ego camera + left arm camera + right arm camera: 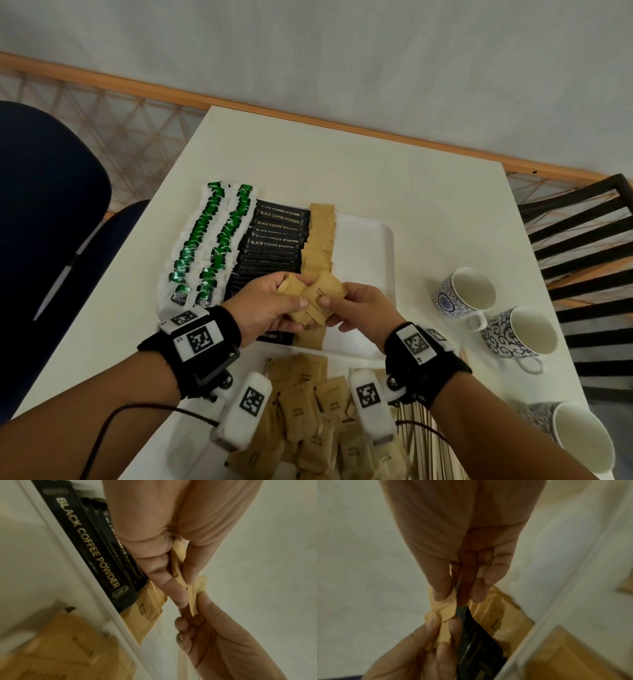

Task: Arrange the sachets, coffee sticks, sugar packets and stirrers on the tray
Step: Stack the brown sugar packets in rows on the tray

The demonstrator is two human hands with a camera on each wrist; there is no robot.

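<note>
Over the near end of the white tray (370, 246), both hands hold a small bunch of brown sugar packets (310, 299). My left hand (274, 305) grips the bunch from the left, and my right hand (356, 310) pinches one packet (194, 601) at its right end. On the tray lie two rows of green-and-white tea sachets (202, 246), a row of black coffee sticks (274, 240) and a row of brown sugar packets (318, 240). The tray's right part is bare. Loose sugar packets (308, 418) are heaped near me, with wooden stirrers (421, 431) to their right.
Three patterned cups (462, 296) (520, 330) (579, 435) stand on the white table (342, 164) to the right of the tray. A blue chair (44, 212) is at the left and a black slatted chair (589, 260) at the right.
</note>
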